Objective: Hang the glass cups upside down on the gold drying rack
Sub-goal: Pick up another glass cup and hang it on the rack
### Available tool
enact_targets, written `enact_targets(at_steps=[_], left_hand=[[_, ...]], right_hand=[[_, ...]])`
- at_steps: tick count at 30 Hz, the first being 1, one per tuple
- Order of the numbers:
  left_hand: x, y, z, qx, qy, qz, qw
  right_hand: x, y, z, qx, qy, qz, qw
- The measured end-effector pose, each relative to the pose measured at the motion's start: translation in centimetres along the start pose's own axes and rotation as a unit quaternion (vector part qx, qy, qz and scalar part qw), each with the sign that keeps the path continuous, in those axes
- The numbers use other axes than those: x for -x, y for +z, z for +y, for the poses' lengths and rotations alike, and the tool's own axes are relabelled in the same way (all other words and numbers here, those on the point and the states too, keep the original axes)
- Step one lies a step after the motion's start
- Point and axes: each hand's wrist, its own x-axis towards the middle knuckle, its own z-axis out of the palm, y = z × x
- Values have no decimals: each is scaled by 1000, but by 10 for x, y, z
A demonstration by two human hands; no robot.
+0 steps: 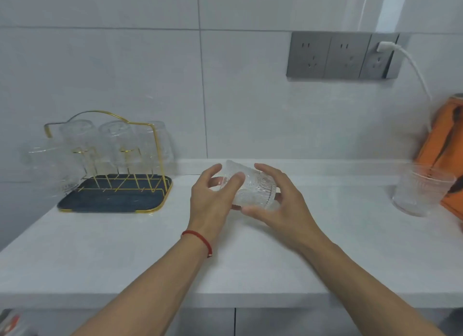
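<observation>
Item: ribbed clear glass cup [253, 188], tilted above the white countertop [125, 248], cradled loosely between left hand [213, 198] and right hand [278, 205]. Risk: smooth glass slipping mid-turn, or knocking cups already hung on the gold wire drying rack [110, 160].

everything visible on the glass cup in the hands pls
The glass cup is clear, with fine ribs cut along its wall and a thick base. It is tipped on its side, mouth toward the upper left, base toward the lower right, held above the white counter and not touching it. The left hand wraps the mouth end and the right hand cups the base end; fingers of both press on the wall. It looks empty and whole. It sits right of the gold drying rack.
</observation>
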Motion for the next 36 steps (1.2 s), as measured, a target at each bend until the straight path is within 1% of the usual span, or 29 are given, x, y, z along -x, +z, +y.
enact_targets(at_steps=[1, 3, 5, 7, 8, 9, 10, 11, 12, 13, 14, 15, 16, 19, 21, 23, 28, 31, 36], left_hand=[[-1, -12, 2, 31, -18, 4, 999], [0, -34, 4, 69, -31, 16, 997], [3, -57, 5, 91, -35, 9, 995], [5, -82, 7, 87, -25, -6, 996], [6, -95, 9, 60, -5, -1, 998], [5, -110, 11, 11, 26, 11, 1000], [5, -126, 13, -57, 60, 25, 996], [4, -142, 12, -141, 89, 38, 985], [2, -159, 8, -244, 107, 43, 963], [1, -173, 2, -362, 118, 37, 924], [1, -183, -5, -468, 125, 25, 875], [2, -188, -13, -540, 129, 10, 831], [2, -189, -19, -579, 128, -3, 805], [0, -183, -28, -614, 106, -45, 780], [-1, -183, -29, -623, 96, -59, 774], [-1, -185, -30, -618, 83, -70, 779], [-1, -184, -32, -625, 95, -73, 771], [-1, -184, -32, -619, 104, -66, 776], [0, -181, -28, -592, 113, -82, 793]], right_hand=[[1, 8, -7, -69, 42, -20, 997], [0, 23, -19, -188, 121, -56, 973], [-3, 39, -33, -216, 124, -62, 967], [-6, 55, -50, -224, 108, -40, 968], [-8, 62, -59, -228, 101, -32, 968], [-11, 68, -69, -218, 86, -28, 972], [-14, 72, -80, -192, 61, -23, 979], [-18, 75, -93, -158, 31, -13, 987], [-22, 78, -105, -130, -3, 1, 992], [-28, 81, -119, -112, -34, 15, 993], [-35, 84, -132, -98, -62, 25, 993], [-42, 88, -145, -86, -87, 33, 992], [-50, 94, -158, -74, -106, 39, 991], [-77, 117, -188, -35, -130, 33, 990], [-93, 138, -202, 9, -136, 3, 991], [-106, 160, -207, 64, -138, -25, 988], [-128, 202, -205, 218, -152, -77, 961], [-133, 217, -198, 273, -159, -96, 944], [-138, 231, -191, 321, -159, -138, 923]])
